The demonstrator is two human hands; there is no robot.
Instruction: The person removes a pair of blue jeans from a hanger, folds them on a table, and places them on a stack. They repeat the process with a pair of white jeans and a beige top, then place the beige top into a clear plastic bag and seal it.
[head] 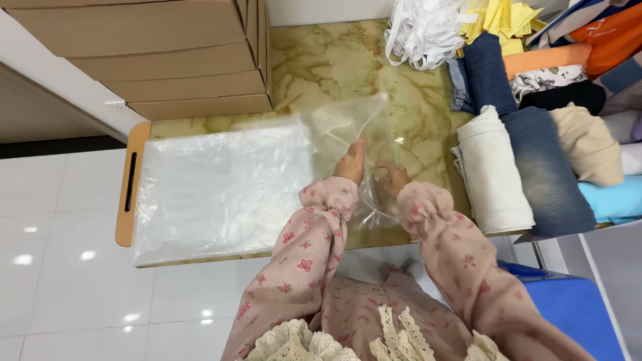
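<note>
A clear plastic bag (348, 134) lies crumpled and half lifted on the marbled green table (321, 67). My left hand (351, 164) grips the bag's near edge from outside. My right hand (393, 178) is inside or under the film, fingers curled on it. Both arms wear pink floral sleeves. Left of the bag a flat stack of clear plastic bags (221, 190) covers the table's left end.
Folded clothes (535, 167) in white, denim, beige and blue are stacked at the right. White straps (421, 30) and yellow paper tags (501, 20) lie at the back. Flat cardboard boxes (167, 60) are piled at the back left. A blue stool (575, 307) stands at the lower right.
</note>
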